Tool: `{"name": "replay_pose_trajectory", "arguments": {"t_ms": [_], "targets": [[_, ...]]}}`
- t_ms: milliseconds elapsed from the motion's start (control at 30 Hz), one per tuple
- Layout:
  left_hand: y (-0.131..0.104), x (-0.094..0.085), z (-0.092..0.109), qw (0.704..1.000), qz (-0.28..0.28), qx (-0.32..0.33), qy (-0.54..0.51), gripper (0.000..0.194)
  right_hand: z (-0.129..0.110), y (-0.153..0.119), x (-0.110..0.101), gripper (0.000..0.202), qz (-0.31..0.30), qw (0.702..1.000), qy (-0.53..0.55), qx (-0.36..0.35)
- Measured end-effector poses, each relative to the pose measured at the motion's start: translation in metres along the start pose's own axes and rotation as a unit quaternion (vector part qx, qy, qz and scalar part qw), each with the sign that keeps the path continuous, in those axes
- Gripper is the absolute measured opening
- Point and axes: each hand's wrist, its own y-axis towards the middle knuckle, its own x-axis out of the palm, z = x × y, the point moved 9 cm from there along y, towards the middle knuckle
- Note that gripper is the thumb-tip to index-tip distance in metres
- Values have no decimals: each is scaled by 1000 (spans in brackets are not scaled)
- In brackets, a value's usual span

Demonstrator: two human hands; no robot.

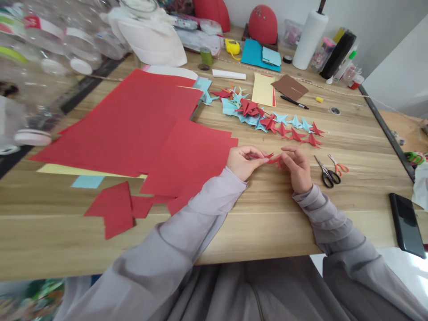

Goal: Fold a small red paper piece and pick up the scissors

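Observation:
Between my two hands, over the near middle of the table, is a small folded red paper crane (pixel 271 158). My left hand (pixel 243 163) pinches one end of it between thumb and fingers. My right hand (pixel 297 166) has its thumb and fingertips closed on the other end, and these partly cover the paper. Just beyond the hands lie several finished red paper cranes (pixel 296 135) and light blue paper cranes (pixel 296 121), some in rows and some heaped. Large red paper sheets (pixel 133 120) lie to the left of my left hand.
Black-handled scissors (pixel 327 175) and orange scissors (pixel 339 166) lie right of my right hand. A phone (pixel 406 225) rests at the right edge. Red paper squares (pixel 117 209) lie at left front. Plastic bottles (pixel 53 49) crowd the far left; a yellow tape measure (pixel 232 46) sits at the back.

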Motion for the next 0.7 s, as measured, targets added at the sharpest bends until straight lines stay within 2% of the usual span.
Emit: {"name": "replay_pose_trajectory", "arguments": {"t_ms": [133,467,700], "targets": [[1,-2,-1,1000,7,-2,3,25,-17,-3,2,22,9,994,-80,-77],[0,-4,5,999,18,34,18,22,-6,-2,7,21,-28,986,-149,-74],[0,-3,6,999,13,38,17,22,-9,-2,8,21,-32,981,-173,-85]]}}
